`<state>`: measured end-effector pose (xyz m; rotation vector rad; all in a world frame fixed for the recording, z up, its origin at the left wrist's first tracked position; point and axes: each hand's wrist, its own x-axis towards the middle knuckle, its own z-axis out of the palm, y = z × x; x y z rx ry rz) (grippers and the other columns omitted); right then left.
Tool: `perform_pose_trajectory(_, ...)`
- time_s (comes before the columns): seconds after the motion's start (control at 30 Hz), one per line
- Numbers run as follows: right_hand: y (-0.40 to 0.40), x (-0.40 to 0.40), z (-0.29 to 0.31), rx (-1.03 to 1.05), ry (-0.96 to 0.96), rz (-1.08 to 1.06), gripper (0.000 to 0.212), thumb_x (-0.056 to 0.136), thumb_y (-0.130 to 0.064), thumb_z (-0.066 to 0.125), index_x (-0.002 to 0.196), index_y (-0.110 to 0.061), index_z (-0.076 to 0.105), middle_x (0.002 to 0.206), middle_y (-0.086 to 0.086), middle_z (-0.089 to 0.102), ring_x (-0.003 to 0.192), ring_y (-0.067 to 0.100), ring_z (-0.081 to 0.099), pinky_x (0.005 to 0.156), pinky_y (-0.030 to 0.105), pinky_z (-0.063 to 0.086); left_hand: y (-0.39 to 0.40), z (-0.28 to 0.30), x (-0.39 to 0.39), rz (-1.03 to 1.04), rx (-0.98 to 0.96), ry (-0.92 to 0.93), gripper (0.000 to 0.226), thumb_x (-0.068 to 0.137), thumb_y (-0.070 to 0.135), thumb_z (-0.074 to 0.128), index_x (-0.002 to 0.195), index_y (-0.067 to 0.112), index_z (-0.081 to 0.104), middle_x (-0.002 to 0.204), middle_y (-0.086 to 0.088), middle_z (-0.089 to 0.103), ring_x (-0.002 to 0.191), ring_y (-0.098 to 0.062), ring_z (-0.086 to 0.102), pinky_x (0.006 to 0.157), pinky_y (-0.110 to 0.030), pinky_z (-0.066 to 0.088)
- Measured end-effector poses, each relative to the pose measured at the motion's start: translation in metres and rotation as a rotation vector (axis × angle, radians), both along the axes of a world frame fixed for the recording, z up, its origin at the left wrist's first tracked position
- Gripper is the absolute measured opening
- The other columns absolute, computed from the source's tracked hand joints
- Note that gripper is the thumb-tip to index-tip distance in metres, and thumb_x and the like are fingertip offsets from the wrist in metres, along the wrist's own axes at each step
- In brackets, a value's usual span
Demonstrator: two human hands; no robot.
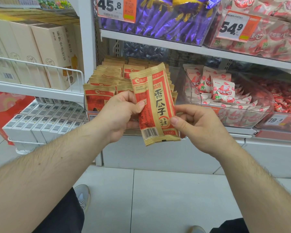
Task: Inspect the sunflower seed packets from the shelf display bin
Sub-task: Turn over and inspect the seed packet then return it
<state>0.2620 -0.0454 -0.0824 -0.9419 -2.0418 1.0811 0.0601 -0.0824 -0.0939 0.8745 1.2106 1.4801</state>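
Note:
A tan and red sunflower seed packet (155, 105) is held upright in front of the shelf, its back with the barcode and date print facing me. My left hand (119, 115) pinches its left edge with thumb on top. My right hand (198, 125) pinches its lower right edge, thumb on the front. Behind it, the display bin (91, 113) holds several more of the same packets (107, 81) standing in rows.
A clear bin of white and pink candy packs (225, 96) stands to the right, red candies (286, 101) beyond it. Purple wrapped sweets (166, 19) fill the shelf above. Beige boxes (45, 52) behind a wire rail are on the left. White tiled floor lies below.

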Motion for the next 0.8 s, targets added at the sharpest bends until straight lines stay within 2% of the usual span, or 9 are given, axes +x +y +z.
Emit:
perform_pose_trajectory(0.13, -0.005, -0.001, 0.005, 0.030, 0.001, 0.063, 0.043, 0.075, -0.033, 0.068, 0.117, -0.037, 0.058, 0.066, 0.017, 0.062, 0.056, 0.008, 0.055, 0.059, 0.018, 0.049, 0.000, 0.001, -0.001, -0.004, 0.015, -0.052, 0.027, 0.097, 0.003, 0.054, 0.075, 0.015, 0.045, 0.088, -0.010, 0.074, 0.081, -0.028, 0.073, 0.062, -0.039, 0.062)
perform_pose_trajectory(0.27, -0.007, 0.000, 0.005, 0.042, -0.016, 0.107, 0.052, 0.071, -0.027, 0.076, 0.116, -0.043, 0.055, 0.060, 0.004, 0.062, 0.059, 0.020, 0.056, 0.064, 0.031, 0.052, -0.001, 0.001, -0.002, -0.021, 0.017, -0.068, 0.026, 0.097, 0.004, 0.054, 0.075, 0.015, 0.046, 0.082, -0.005, 0.075, 0.076, -0.022, 0.073, 0.063, -0.040, 0.062)
perform_pose_trajectory(0.37, -0.009, -0.002, 0.006, 0.077, -0.083, 0.140, 0.067, 0.074, -0.014, 0.083, 0.126, -0.044, 0.052, 0.068, 0.014, 0.065, 0.064, 0.033, 0.060, 0.073, 0.044, 0.055, -0.001, 0.001, -0.001, -0.060, 0.012, -0.102, 0.021, 0.097, 0.005, 0.054, 0.079, 0.014, 0.050, 0.084, -0.007, 0.074, 0.078, -0.022, 0.073, 0.066, -0.042, 0.062)
perform_pose_trajectory(0.43, -0.012, -0.006, 0.006, 0.110, -0.132, 0.155, 0.073, 0.075, -0.012, 0.084, 0.132, -0.043, 0.051, 0.073, 0.017, 0.068, 0.065, 0.035, 0.061, 0.071, 0.048, 0.055, -0.002, 0.001, 0.001, -0.083, 0.016, -0.109, 0.014, 0.097, 0.006, 0.055, 0.085, 0.013, 0.057, 0.083, -0.005, 0.074, 0.076, -0.019, 0.072, 0.061, -0.037, 0.061)
perform_pose_trajectory(0.5, -0.015, -0.010, 0.004, 0.172, -0.176, 0.152, 0.075, 0.075, -0.014, 0.084, 0.136, -0.042, 0.049, 0.070, 0.012, 0.069, 0.060, 0.029, 0.061, 0.063, 0.042, 0.056, -0.002, -0.001, 0.004, -0.078, 0.022, -0.104, 0.006, 0.096, 0.007, 0.057, 0.095, 0.012, 0.059, 0.081, -0.003, 0.073, 0.072, -0.015, 0.071, 0.057, -0.033, 0.058)
perform_pose_trajectory(0.57, -0.017, -0.013, 0.000, 0.239, -0.204, 0.121, 0.078, 0.075, -0.014, 0.082, 0.138, -0.043, 0.047, 0.061, 0.004, 0.065, 0.052, 0.016, 0.056, 0.057, 0.025, 0.050, -0.001, -0.004, 0.007, -0.033, 0.024, -0.083, 0.012, 0.094, 0.006, 0.060, 0.102, 0.013, 0.054, 0.085, -0.002, 0.070, 0.070, -0.013, 0.070, 0.055, -0.031, 0.056)
perform_pose_trajectory(0.63, -0.018, -0.016, -0.003, 0.292, -0.239, 0.085, 0.083, 0.074, -0.014, 0.081, 0.142, -0.042, 0.043, 0.056, -0.004, 0.061, 0.050, 0.009, 0.054, 0.056, 0.014, 0.043, 0.000, -0.006, 0.009, -0.011, 0.050, -0.044, 0.016, 0.093, 0.007, 0.062, 0.095, 0.016, 0.049, 0.085, -0.001, 0.065, 0.068, -0.011, 0.066, 0.056, -0.032, 0.056)
perform_pose_trajectory(0.7, -0.019, -0.019, -0.006, 0.320, -0.266, 0.063, 0.087, 0.074, -0.015, 0.079, 0.146, -0.043, 0.038, 0.055, -0.011, 0.060, 0.053, 0.009, 0.057, 0.057, 0.010, 0.041, -0.001, -0.007, 0.010, -0.069, 0.095, -0.012, 0.020, 0.091, 0.013, 0.065, 0.087, 0.019, 0.046, 0.083, 0.000, 0.062, 0.072, -0.013, 0.063, 0.065, -0.034, 0.055)
perform_pose_trajectory(0.8, -0.020, -0.023, -0.007, 0.352, -0.303, 0.046, 0.085, 0.074, -0.021, 0.076, 0.145, -0.046, 0.036, 0.058, -0.019, 0.060, 0.058, 0.007, 0.060, 0.058, 0.009, 0.042, -0.007, -0.007, 0.013, -0.204, 0.147, -0.034, 0.032, 0.081, 0.029, 0.074, 0.088, 0.021, 0.044, 0.079, 0.002, 0.059, 0.075, -0.014, 0.063, 0.071, -0.036, 0.052)
